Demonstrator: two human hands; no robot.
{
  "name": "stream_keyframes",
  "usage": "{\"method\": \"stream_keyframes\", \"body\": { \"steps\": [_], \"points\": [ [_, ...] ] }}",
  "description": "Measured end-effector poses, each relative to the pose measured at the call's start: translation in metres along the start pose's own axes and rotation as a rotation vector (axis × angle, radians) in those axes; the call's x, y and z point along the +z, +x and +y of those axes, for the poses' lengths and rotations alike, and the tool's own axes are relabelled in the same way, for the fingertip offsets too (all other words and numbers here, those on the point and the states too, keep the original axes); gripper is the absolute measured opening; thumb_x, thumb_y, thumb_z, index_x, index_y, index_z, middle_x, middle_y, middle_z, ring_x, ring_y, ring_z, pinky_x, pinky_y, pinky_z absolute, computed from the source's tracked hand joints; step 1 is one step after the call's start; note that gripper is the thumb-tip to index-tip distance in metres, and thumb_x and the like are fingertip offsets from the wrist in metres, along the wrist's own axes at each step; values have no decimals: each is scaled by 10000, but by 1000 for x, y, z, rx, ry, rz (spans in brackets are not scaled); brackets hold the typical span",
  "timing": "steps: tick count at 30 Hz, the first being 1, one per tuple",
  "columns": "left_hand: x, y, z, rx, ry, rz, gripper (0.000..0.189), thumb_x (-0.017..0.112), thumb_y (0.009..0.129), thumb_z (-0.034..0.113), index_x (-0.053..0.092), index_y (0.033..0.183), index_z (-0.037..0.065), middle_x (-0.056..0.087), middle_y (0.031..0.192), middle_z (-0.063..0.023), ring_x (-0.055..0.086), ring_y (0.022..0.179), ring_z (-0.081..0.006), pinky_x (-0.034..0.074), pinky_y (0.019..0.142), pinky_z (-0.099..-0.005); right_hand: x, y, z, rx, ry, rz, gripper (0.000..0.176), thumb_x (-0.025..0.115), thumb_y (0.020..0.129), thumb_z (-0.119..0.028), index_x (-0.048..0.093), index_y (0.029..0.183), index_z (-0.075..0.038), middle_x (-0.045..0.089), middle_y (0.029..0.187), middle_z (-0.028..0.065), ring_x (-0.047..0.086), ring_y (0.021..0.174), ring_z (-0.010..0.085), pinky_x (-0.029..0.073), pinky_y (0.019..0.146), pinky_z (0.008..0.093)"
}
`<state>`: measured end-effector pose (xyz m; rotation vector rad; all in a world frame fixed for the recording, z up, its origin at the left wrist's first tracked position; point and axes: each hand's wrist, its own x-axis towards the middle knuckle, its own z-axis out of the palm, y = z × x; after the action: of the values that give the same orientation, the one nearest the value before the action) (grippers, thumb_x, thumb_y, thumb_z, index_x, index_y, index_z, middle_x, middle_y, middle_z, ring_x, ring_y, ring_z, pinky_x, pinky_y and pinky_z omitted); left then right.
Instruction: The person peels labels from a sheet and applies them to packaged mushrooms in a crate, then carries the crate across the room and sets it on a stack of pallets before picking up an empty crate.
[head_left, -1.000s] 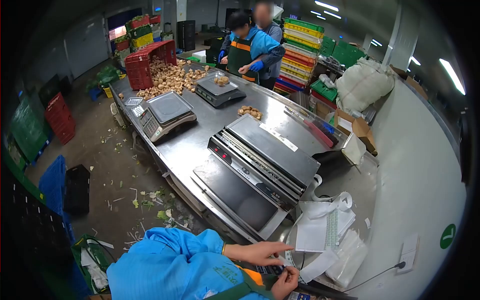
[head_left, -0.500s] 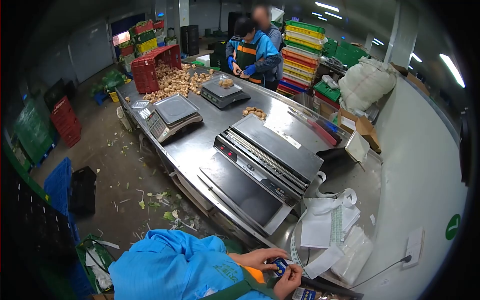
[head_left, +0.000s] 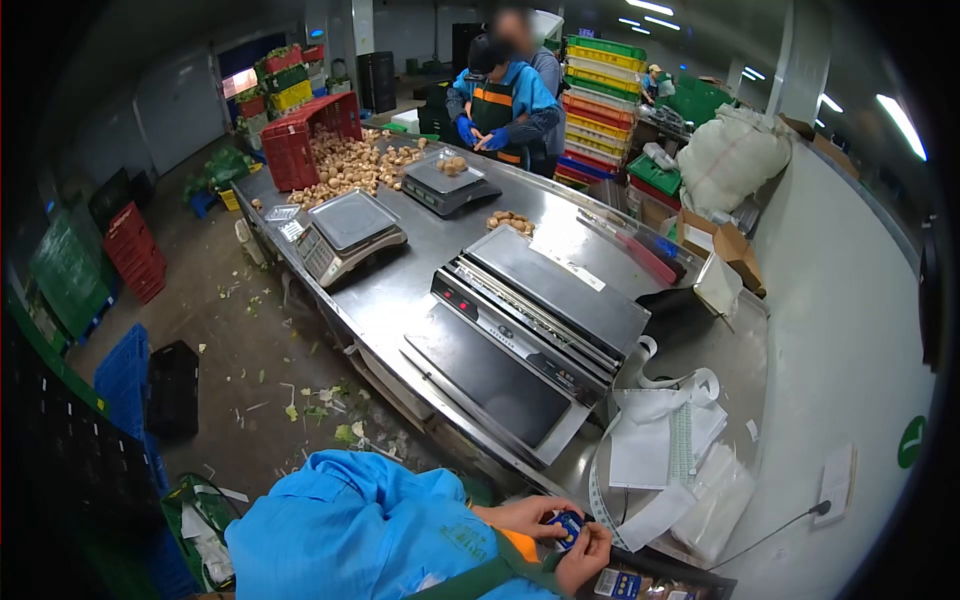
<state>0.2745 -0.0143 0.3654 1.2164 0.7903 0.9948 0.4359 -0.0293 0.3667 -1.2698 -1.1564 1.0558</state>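
Note:
At the bottom of the head view, my left hand (head_left: 533, 516) holds a small blue printed packet or label (head_left: 567, 529) with white and yellow marks, its fingers curled over one side. My right hand (head_left: 586, 558) pinches the opposite edge between thumb and fingers. I cannot tell whether it is a single label or a stack. Just below my hands, a dark crate (head_left: 712, 584) holds packs with similar blue labels (head_left: 618, 583). Long paper strips and white sheets (head_left: 640, 452) lie on the table corner right beside my hands.
A wrapping machine (head_left: 530, 345) sits on the steel table (head_left: 375, 320). Beyond are two scales (head_left: 352, 218), (head_left: 447, 186) and mushrooms (head_left: 365, 170) spilling from a red crate (head_left: 290, 150). A person (head_left: 505, 100) in blue gloves works across the table. The wall (head_left: 840, 330) bounds the right.
The camera view has shifted slightly. My hands stay together on the blue piece, which has turned a little. Another person has come into view far back by the green crates.

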Motion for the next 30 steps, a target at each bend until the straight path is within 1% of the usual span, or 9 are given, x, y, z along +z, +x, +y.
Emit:
{"method": "stream_keyframes", "body": {
  "steps": [3, 6, 9, 13, 15, 19, 21, 24, 30],
  "points": [
    [-4, 4, -9, -6, 90, -7, 394, 640, 868, 140, 495, 1216, 24, 586, 1061, -57, 527, 999, -108, 441, 877, -268, 3, 8, 21, 21, 77, 30, 127, 558, 876, 2, 567, 984, 67, 620, 935, 122, 590, 892, 188, 474, 820, 291],
    [-9, 10, -29, -45, -76, 53, 415, 680, 844, 165, 508, 1191, 18, 576, 1080, -45, 526, 984, -104, 439, 872, -266, 8, 10, 29, -23, 84, 2, 129, 564, 876, 2, 569, 991, 62, 620, 949, 122, 595, 895, 186, 479, 817, 284],
    [-17, 13, -38, -44, -31, 72, 414, 694, 838, 187, 515, 1170, 14, 577, 1072, -38, 525, 966, -96, 444, 853, -257, 8, 4, 34, 66, 109, -14, 133, 572, 875, -1, 567, 992, 62, 621, 956, 120, 597, 887, 183, 481, 806, 281],
    [-15, 7, -21, -198, 119, 74, 364, 679, 858, 178, 518, 1139, 12, 596, 971, -11, 512, 914, -58, 437, 801, -233, 8, 4, 41, 86, 123, -48, 134, 571, 880, -9, 568, 995, 58, 618, 948, 113, 592, 891, 180, 476, 807, 276],
    [-17, 6, -30, -189, 117, 71, 355, 680, 858, 195, 531, 1124, 13, 601, 956, -7, 517, 895, -56, 441, 789, -231, 8, 6, 51, 42, 137, -57, 134, 569, 883, -15, 568, 995, 57, 618, 950, 110, 588, 888, 179, 474, 808, 277],
    [-15, 4, -28, -190, 49, 88, 370, 706, 832, 237, 569, 1097, 18, 617, 932, -9, 534, 852, -74, 450, 757, -238, 8, 3, 31, 161, 131, -76, 131, 558, 890, -20, 572, 999, 53, 615, 961, 108, 581, 899, 178, 472, 803, 275],
    [-14, 2, -18, -203, 80, 110, 336, 701, 836, 238, 591, 1066, 21, 624, 903, -5, 535, 837, -66, 450, 751, -234, 10, 7, 34, 84, 96, -65, 134, 570, 893, -52, 568, 1006, 20, 604, 912, 85, 568, 819, 156, 475, 725, 268],
    [-12, -1, -13, -257, 60, 101, 313, 695, 841, 249, 607, 1036, 20, 627, 877, -3, 535, 820, -59, 451, 748, -234, 11, 11, 50, 101, 210, -13, 81, 554, 878, 7, 547, 958, -5, 531, 762, -2, 365, 493, 24, 265, 441, 176],
    [-17, 2, -35, -391, -54, 126, 235, 690, 846, 269, 658, 899, 42, 596, 729, 49, 478, 684, -26, 409, 611, -214, 8, 12, 49, 125, 181, 12, 83, 558, 878, 3, 555, 961, 6, 540, 769, 3, 380, 500, 30, 278, 438, 184]
  ]
}}
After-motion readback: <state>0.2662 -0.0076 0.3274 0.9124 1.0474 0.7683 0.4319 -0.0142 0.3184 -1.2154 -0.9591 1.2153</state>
